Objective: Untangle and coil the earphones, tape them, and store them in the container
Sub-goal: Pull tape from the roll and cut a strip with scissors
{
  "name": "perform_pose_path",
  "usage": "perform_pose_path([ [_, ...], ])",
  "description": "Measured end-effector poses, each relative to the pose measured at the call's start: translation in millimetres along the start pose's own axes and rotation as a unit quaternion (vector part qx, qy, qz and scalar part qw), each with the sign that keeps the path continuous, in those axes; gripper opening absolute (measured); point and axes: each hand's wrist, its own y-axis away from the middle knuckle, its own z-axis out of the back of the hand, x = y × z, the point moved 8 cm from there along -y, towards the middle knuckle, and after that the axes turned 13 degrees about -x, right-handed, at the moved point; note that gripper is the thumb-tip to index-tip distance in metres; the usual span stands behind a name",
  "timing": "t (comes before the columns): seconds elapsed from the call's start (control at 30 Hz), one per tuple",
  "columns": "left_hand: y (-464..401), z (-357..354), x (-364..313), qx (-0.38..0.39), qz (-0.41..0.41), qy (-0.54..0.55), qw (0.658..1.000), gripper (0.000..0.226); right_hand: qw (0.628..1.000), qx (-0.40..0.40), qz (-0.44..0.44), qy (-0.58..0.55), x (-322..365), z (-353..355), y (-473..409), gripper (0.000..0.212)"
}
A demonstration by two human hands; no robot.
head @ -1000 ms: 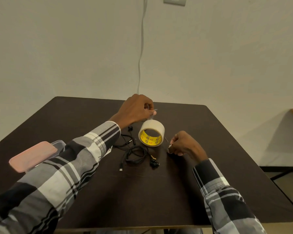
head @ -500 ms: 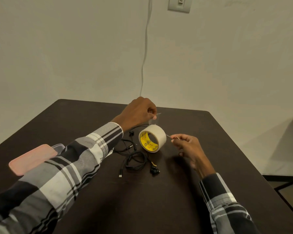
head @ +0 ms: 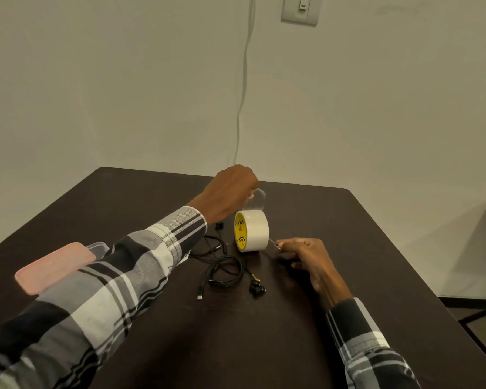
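Head view: a dark table (head: 306,318) stands against a pale wall. On it the tape roll (head: 252,231) stands on its edge, its yellow core facing left. The left hand (head: 230,192) hovers just above and behind the roll, its fingers curled, pinching the free end of a clear tape strip (head: 258,198) that rises from the top of the roll. The right hand (head: 306,255) lies low on the table just right of the roll, thumb and forefinger pinched on a small thin thing (head: 274,243) whose tip reaches the roll's lower right edge; it may be a blade or pin, too small to tell. The other fingers of that hand are loosely spread.

The earphones (head: 226,272) lie on the table in front of the roll, partly coiled in a loose black loop, with the plug (head: 199,296) to the lower left and the two earbuds (head: 256,287) to the lower right. More black cable (head: 211,245) trails left under the left sleeve (head: 110,290). No hand touches them.

The container (head: 98,246), clear plastic, sits at the table's left side, mostly hidden behind the left sleeve, with a pink lid (head: 51,269) lying over or against it; which one, I cannot tell

A switch plate (head: 300,9) and a white cord (head: 243,80) are on the wall
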Motion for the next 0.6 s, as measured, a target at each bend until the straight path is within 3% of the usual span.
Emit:
perform_pose_path([
  [0.13, -2, 1, -4, -0.007, -0.032, -0.017, 0.999, 0.011, 1.000, -0.010, 0.023, -0.017, 2, 1, -5, 0.020],
  [0.23, -2, 0, -3, -0.005, -0.035, 0.004, 0.999, 0.030, 0.998, -0.015, 0.055, -0.041, 12, 3, -6, 0.030],
  [0.3, -3, 0, -3, 0.002, -0.026, 0.023, 0.999, 0.029, 0.996, -0.008, 0.082, -0.036, 23, 4, -8, 0.031],
  [0.47, -6, -1, 1, -0.004, 0.010, 0.085, 0.996, 0.028, 0.988, 0.037, 0.145, 0.035, 52, 4, -11, 0.036],
  [0.6, -8, 2, -2, -0.011, -0.014, 0.081, 0.997, 0.027, 0.976, 0.082, 0.180, 0.088, 70, 7, -14, 0.041],
])
